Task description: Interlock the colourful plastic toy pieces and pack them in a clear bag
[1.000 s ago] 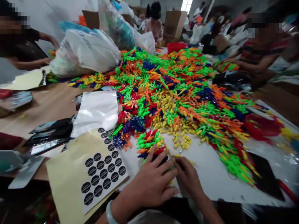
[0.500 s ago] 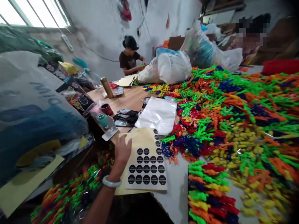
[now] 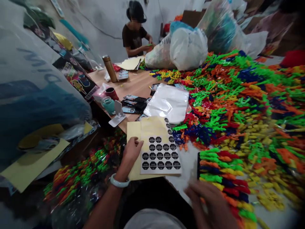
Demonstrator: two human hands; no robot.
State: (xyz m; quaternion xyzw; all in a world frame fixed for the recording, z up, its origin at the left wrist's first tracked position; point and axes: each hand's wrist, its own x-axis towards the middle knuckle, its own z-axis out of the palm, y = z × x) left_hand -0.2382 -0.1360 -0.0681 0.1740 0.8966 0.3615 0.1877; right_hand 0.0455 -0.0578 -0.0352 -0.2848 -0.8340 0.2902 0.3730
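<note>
My left hand (image 3: 132, 151) rests on the left edge of a yellow backing sheet (image 3: 152, 127) that carries several black octagonal stickers (image 3: 160, 156); its fingers press on the paper. My right hand (image 3: 209, 205) hovers blurred at the bottom right, fingers spread, just over a packed row of coloured plastic toy pieces (image 3: 218, 173). It holds nothing that I can see. A huge heap of green, orange, yellow, blue and red plastic pieces (image 3: 247, 98) covers the table to the right.
A clear plastic bag (image 3: 168, 103) lies beyond the sticker sheet. Full white sacks (image 3: 184, 47) stand at the back. A bronze flask (image 3: 110, 68), cups and black packets sit on the wooden table (image 3: 135, 86). Another person (image 3: 134, 33) works at the far end. Bagged pieces lie below left.
My view swung left from the pile to the sticker sheet. My left hand moved onto the sheet's edge; my right hand left the piece bundle and now hovers at bottom right.
</note>
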